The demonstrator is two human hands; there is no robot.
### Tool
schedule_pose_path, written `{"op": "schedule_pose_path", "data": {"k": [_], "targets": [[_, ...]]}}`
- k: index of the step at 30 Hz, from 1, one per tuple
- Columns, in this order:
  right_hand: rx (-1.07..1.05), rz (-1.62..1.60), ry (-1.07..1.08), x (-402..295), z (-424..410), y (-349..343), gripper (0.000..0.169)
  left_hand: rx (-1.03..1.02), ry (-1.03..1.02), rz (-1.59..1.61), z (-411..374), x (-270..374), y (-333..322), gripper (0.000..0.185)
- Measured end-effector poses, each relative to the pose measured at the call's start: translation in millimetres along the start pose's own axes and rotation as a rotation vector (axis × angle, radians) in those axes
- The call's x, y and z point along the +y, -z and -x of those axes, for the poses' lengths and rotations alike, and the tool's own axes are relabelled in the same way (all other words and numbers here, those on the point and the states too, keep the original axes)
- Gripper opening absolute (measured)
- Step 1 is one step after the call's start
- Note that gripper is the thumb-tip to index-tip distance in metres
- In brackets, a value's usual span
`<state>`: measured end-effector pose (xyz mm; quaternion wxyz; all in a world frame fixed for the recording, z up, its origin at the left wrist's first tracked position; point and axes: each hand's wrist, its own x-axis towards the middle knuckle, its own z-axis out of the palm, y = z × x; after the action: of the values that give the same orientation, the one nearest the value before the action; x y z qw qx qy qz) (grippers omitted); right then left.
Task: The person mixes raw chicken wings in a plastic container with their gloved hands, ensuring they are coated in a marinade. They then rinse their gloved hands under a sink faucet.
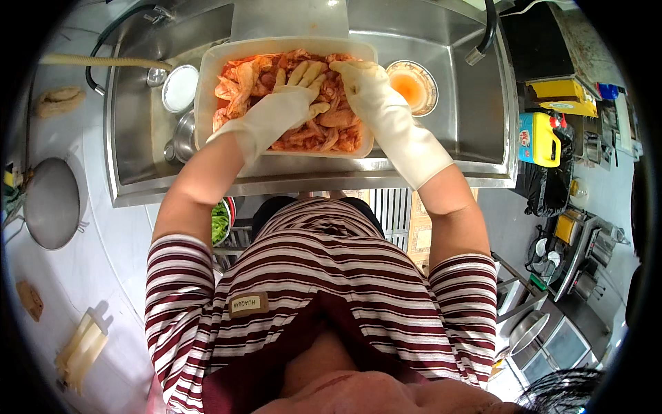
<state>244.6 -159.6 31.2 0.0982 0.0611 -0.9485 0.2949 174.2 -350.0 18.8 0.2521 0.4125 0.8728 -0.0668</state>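
Both of my hands wear cream rubber gloves. My left hand (pixel 300 90) lies with its fingers spread on raw poultry pieces coated in a reddish marinade (pixel 339 121), which fill a translucent plastic tub (pixel 205 93) set over the sink. My right hand (pixel 357 77) is at the tub's right side, its fingertips bent down over the meat near the far right corner; whether it grips a piece cannot be told. Beside it, a patterned bowl (pixel 412 88) with orange liquid stands in the right part of the sink.
A white-topped round bowl (pixel 180 88) and a metal bowl (pixel 184 135) sit left of the tub, under a beige hose (pixel 108 61). The steel sink's front rim (pixel 310 183) runs before me. A yellow-and-blue jug (pixel 540 139) stands right of the sink. Greens in a basket (pixel 221 222) are below left.
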Motion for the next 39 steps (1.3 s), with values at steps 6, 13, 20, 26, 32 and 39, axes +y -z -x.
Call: {"op": "schedule_pose_path", "data": {"k": [6,13,20,26,32,39], "targets": [[-0.011,-0.110,-0.073,-7,-1,-1,0.037,0.015,-0.301,-0.294,14,26,-1,0.052],[0.011,-0.101,-0.081,1,1,-1,0.035,-0.048,-0.078,-0.045,5,43,13,0.047],[0.152,-0.201,0.013,-9,1,5,0.031,0.216,0.205,1.397,49,-60,-4,0.038],[0.121,-0.156,0.002,-5,1,2,0.031,0.366,0.215,1.524,61,-93,-12,0.023],[0.066,-0.122,-0.045,-6,0,2,0.032,0.272,0.404,1.540,68,-78,8,0.026],[0.045,-0.192,-0.103,-9,2,3,0.032,0.520,0.076,-0.140,50,-83,-33,0.038]]}}
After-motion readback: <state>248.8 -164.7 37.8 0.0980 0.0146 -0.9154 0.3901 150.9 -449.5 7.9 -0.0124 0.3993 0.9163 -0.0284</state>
